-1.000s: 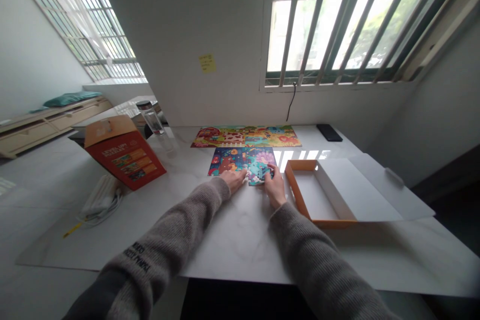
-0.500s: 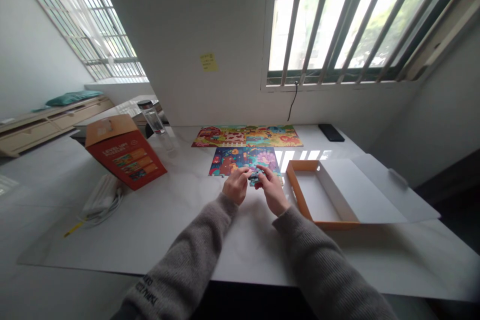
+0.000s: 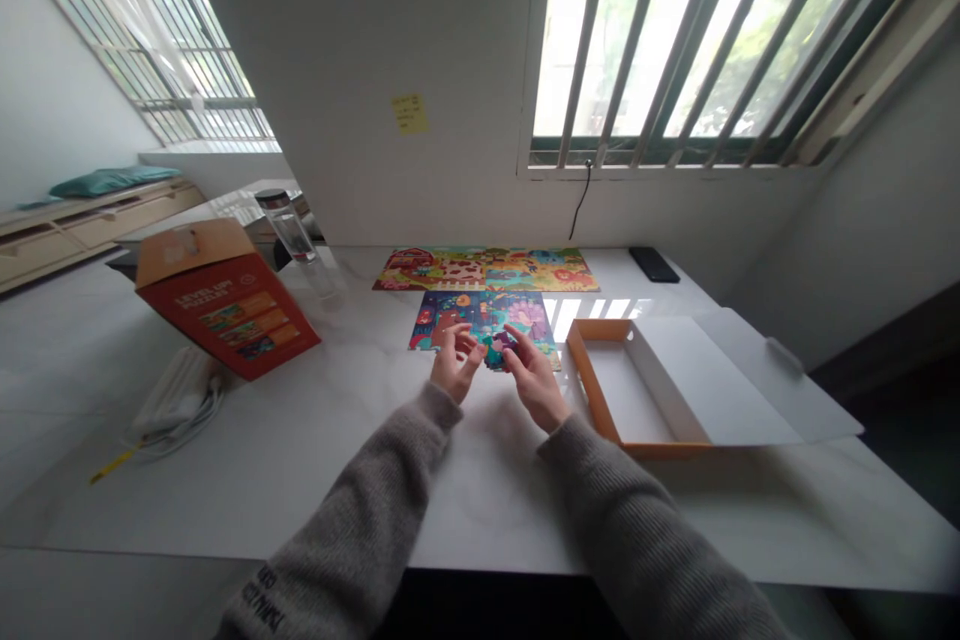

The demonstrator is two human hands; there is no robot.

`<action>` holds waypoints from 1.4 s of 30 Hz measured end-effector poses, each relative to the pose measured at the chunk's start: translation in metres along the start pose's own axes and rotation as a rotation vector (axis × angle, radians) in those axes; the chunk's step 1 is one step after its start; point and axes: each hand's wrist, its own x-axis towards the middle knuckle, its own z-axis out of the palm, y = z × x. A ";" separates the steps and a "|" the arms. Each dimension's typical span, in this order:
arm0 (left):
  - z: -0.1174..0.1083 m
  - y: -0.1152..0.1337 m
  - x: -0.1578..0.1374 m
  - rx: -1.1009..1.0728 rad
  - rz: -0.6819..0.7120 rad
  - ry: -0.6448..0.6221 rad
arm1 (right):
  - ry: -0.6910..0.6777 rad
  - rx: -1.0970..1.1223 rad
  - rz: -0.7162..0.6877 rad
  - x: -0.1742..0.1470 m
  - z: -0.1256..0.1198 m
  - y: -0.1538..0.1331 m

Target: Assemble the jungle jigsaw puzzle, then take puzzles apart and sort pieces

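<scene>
Two barred windows (image 3: 660, 60) light the white surface (image 3: 487, 500); the right hand (image 3: 535, 380) pinches a puzzle piece (image 3: 499, 350) close to the dark puzzle (image 3: 486, 308); I cannot tell if the curled left hand (image 3: 453, 370) grips it.

Plain pale wall (image 3: 352, 50) ahead, yellow sticky note (image 3: 409, 115) fixed to it. Upper right: barred window (image 3: 637, 70), blurred greenery outside; thin black cable (image 3: 579, 205) hangs below its sill. Far left: second barred window (image 3: 199, 40), sheer white curtain (image 3: 124, 0), low drawer bench (image 3: 45, 242) bearing teal fabric (image 3: 112, 182). White grey-veined table (image 3: 487, 490) takes bright bar-shaped daylight reflections (image 3: 592, 310). Right corner dim.
</scene>
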 end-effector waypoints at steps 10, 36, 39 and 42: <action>-0.021 -0.006 0.014 -0.624 -0.452 -0.018 | -0.265 -1.164 -0.362 0.008 -0.029 0.004; -0.017 -0.007 0.010 -0.798 -0.551 -0.010 | -0.335 -1.607 -0.322 0.029 -0.011 -0.004; -0.016 -0.008 0.011 -0.803 -0.588 0.025 | -0.133 -1.430 -0.198 0.027 -0.010 -0.003; -0.010 -0.006 0.010 -0.841 -0.656 0.050 | 0.081 -1.137 -0.274 0.019 -0.001 -0.002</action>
